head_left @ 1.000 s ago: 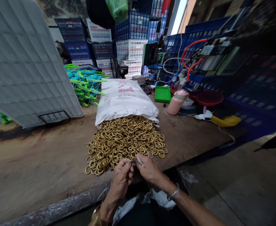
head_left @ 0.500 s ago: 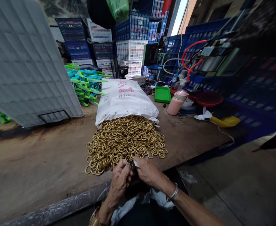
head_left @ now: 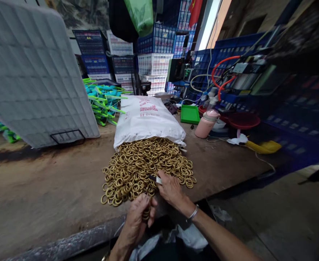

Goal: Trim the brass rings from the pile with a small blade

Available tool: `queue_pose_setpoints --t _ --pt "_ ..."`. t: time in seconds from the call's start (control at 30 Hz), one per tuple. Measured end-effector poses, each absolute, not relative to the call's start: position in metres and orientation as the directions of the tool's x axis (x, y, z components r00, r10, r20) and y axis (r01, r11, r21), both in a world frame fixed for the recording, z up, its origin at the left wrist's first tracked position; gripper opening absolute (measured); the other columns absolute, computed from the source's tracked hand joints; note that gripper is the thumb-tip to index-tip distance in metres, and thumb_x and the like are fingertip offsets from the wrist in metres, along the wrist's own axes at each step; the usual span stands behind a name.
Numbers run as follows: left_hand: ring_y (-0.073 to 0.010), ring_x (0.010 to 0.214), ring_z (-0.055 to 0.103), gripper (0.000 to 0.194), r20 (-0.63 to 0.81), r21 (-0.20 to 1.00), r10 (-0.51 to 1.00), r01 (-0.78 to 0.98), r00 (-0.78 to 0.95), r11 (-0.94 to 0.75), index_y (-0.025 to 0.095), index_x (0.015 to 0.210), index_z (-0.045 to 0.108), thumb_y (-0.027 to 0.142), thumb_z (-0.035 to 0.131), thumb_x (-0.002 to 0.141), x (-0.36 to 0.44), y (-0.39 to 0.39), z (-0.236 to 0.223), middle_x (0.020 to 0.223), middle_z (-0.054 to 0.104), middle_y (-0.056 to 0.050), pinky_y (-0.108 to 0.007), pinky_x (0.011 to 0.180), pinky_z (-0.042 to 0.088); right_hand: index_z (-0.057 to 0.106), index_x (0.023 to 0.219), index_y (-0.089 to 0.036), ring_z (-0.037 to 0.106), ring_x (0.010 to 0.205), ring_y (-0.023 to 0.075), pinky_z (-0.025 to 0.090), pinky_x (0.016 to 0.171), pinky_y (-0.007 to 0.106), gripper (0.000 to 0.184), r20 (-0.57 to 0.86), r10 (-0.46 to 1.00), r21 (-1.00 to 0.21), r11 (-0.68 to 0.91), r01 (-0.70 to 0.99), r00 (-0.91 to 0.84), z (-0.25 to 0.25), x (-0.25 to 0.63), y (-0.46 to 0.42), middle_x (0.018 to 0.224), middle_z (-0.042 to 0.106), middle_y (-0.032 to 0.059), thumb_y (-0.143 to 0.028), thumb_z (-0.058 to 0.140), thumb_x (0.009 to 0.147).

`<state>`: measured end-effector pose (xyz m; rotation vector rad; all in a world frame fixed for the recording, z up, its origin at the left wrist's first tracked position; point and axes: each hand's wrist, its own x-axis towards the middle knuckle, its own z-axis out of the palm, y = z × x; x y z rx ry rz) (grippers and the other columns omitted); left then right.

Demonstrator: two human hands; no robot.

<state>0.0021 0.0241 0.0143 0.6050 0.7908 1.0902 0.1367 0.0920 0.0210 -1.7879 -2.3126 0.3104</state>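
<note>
At the lower centre of the frame, a few brass-coloured rings (head_left: pixel 145 214) were held in the closed fingers of the left hand (head_left: pixel 138 210), just in front of the near edge of the pile. Slightly higher and to the right, a small tool (head_left: pixel 158 179) with a white body and a dark tip was gripped between the thumb and fingers of the right hand (head_left: pixel 172 191). Its tip was pointed left over the pile of rings (head_left: pixel 145 163); whether any ring was touched by it could not be told. A metal bracelet (head_left: pixel 193 212) was worn on the right wrist.

The pile was spread over the brown surface (head_left: pixel 53 188) at the centre of the frame, and its far side was met by the mouth of a white sack (head_left: pixel 150 119) with red print. Right of the sack, a green tray (head_left: pixel 190 114) and a pink bottle (head_left: pixel 206 125) were placed, with a yellow scoop-like piece (head_left: pixel 265 146) farther right. A pale ribbed panel (head_left: pixel 40 79) was stood at the upper left, beside a blue-and-green bundle (head_left: pixel 105 101). Blue and white crates (head_left: pixel 155 64) were stacked at the top.
</note>
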Motion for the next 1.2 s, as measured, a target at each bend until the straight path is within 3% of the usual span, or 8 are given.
queue_pose_setpoints --t 0.17,0.33,0.57,0.73,0.83,1.0,1.2 --pt "-0.0067 0.045 0.043 0.014 -0.280 0.710 0.938 -0.614 0.206 0.346 0.017 0.078 0.052 0.030 0.056 0.076 0.000 0.024 0.011 0.067 0.057 -0.001 -0.016 0.035 0.031 0.048 0.093 -0.019 0.059 0.068 0.0159 0.025 0.055 0.025 0.012 0.048 0.980 -0.222 0.198 0.955 -0.192 0.013 0.129 0.096 0.075 0.063 0.0036 -0.023 0.043 0.083" --pt "-0.0083 0.051 0.047 0.021 -0.314 0.634 0.915 -0.661 0.253 0.400 0.015 0.091 0.055 0.027 0.058 0.074 -0.003 0.023 0.007 0.070 0.056 -0.002 -0.017 0.038 0.032 0.049 0.090 -0.020 0.059 0.067 0.0158 0.024 0.054 0.025 0.011 0.016 0.985 -0.251 0.169 0.953 -0.171 0.017 0.127 0.102 0.076 0.064 0.0039 -0.023 0.044 0.082" --pt "-0.0085 0.055 0.050 0.020 -0.364 0.602 0.900 -0.677 0.239 0.423 0.013 0.071 0.059 0.032 0.065 0.069 -0.003 0.028 0.010 0.069 0.056 -0.003 -0.016 0.040 0.030 0.050 0.086 -0.020 0.057 0.063 0.0140 0.020 0.052 0.025 0.009 0.048 0.988 -0.314 0.155 0.937 -0.147 0.010 0.128 0.113 0.073 0.064 0.0022 -0.020 0.047 0.078" --pt "-0.0073 0.055 0.049 0.023 -0.387 0.607 0.894 -0.667 0.226 0.431 0.012 0.068 0.058 0.033 0.068 0.066 -0.002 0.034 0.009 0.067 0.054 -0.001 -0.016 0.040 0.031 0.050 0.079 -0.020 0.054 0.062 0.0130 0.022 0.054 0.024 0.007 0.131 0.979 -0.354 0.192 0.915 -0.155 0.015 0.136 0.115 0.070 0.061 0.0011 -0.016 0.045 0.077" --pt "-0.0059 0.051 0.046 0.025 -0.360 0.644 0.912 -0.655 0.197 0.396 0.014 0.067 0.054 0.035 0.067 0.067 -0.001 0.038 0.009 0.064 0.051 0.002 -0.015 0.038 0.030 0.050 0.078 -0.019 0.053 0.066 0.0127 0.025 0.057 0.023 0.009 0.224 0.959 -0.366 0.248 0.897 -0.174 0.022 0.143 0.114 0.076 0.060 0.0020 -0.013 0.044 0.076" --pt "-0.0041 0.042 0.039 0.028 -0.311 0.809 0.948 -0.506 0.064 0.299 0.017 0.068 0.049 0.042 0.061 0.071 0.005 0.044 0.009 0.056 0.046 0.005 -0.014 0.034 0.029 0.050 0.078 -0.020 0.049 0.058 0.0114 0.028 0.056 0.021 0.011 0.199 0.956 -0.481 0.287 0.828 -0.216 0.027 0.152 0.112 0.065 0.055 -0.0015 -0.011 0.045 0.073" --pt "-0.0051 0.038 0.039 0.038 -0.281 0.917 0.959 -0.308 -0.042 0.255 0.020 0.095 0.050 0.049 0.056 0.071 0.009 0.051 0.009 0.055 0.045 0.008 -0.014 0.032 0.029 0.053 0.081 -0.020 0.049 0.063 0.0113 0.033 0.059 0.020 0.009 0.240 0.917 -0.651 0.395 0.648 -0.318 0.033 0.149 0.096 0.071 0.056 -0.0010 -0.015 0.046 0.076"
